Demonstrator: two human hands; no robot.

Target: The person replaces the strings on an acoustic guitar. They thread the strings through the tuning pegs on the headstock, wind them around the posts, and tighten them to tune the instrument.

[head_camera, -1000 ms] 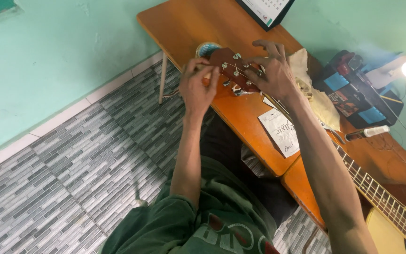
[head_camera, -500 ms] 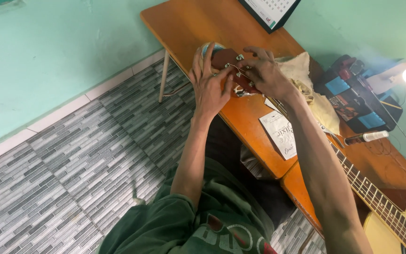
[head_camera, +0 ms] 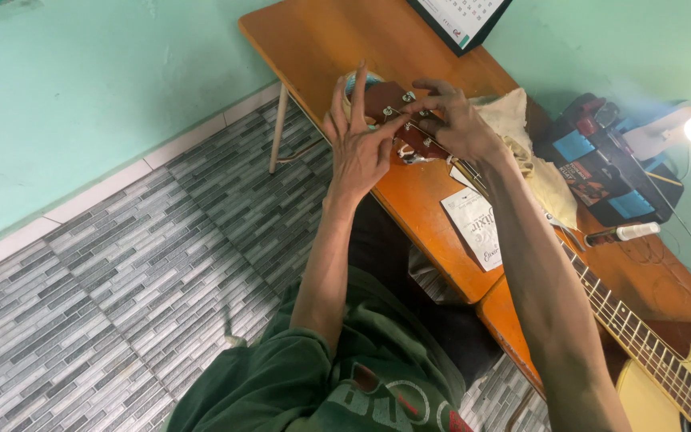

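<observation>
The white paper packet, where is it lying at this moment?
In the head view, the white paper packet lies flat on the orange wooden table, near its front edge, just left of the guitar neck and beside the right forearm.

Both hands on guitar headstock over orange surface. Left hand fingers spread, touching tuners. Right hand pinching at tuning pegs. Paper packet just beside the neck.

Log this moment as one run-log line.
left hand: fingers spread at guitar headstock | right hand: pinching at tuning pegs | guitar: lying on wooden table | white packet: beside neck
</observation>
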